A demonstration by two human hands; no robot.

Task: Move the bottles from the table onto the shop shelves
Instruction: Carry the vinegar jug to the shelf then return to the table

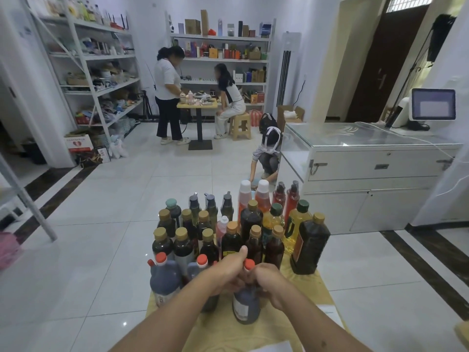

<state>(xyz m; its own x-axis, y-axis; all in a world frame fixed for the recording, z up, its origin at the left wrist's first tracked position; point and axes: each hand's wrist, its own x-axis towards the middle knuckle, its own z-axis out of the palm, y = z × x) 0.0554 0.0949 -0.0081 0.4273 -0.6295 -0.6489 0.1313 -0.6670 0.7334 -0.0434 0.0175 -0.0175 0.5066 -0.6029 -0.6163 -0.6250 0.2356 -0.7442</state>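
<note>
**So, one red-capped bottle grabbed, a whole crowd left behind**

Basically the dark red-capped bottle (245, 304) is being gripped at its neck by both hands. The left hand (227, 274) is wrapped round it with the thumb stuck up, and the right hand (269, 284) is curled in from the other side, fingers clamped together just under the cap. Whether its base is lifted off the yellow-covered table (314, 285) can't really be made out, since the view is warped down there.

What could go wrong: more bottles are packed just beyond the fingertips, so a dark gold-capped bottle (253, 243) could be clipped and tipped if the grabbed one is swung forward. A neck-only hold on something that full could also slip.

As for contents: dark sauce-like liquid is seen in most, a yellow oil bottle (295, 224) stands further out past the knuckles, and a big dark jug (310, 246) is parked to the right of the fingers. The shop shelves (101, 57) are well apart, across the floor.
</note>
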